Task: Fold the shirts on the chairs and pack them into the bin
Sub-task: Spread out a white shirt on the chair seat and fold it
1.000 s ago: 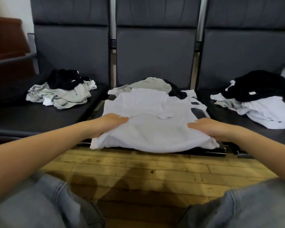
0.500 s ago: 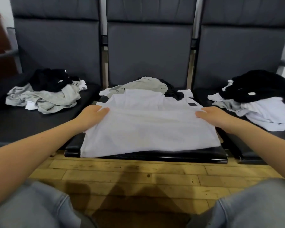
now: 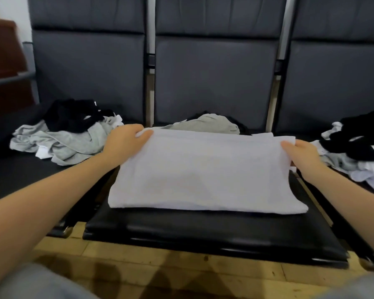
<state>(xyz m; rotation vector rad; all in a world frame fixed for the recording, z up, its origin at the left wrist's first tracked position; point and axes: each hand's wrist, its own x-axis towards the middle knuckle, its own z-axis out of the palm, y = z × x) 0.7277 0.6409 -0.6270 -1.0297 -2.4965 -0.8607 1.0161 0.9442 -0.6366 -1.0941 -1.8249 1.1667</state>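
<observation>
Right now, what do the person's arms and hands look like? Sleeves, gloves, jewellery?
Both forearms are bare up to the frame edge, no sleeves in view. The left hand and right hand are ungloved, with no rings, watch or bands visible.

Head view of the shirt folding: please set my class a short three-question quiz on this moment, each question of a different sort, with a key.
1. True or false: the white shirt lies on the middle chair seat.
2. Which hand grips the white shirt? A) only the left hand B) only the right hand C) both
3. Fill in: on the left chair, a black garment lies on top of a ___ one.

Key: 1 true; 2 C, each hand pinches a far corner; 3 grey.
</observation>
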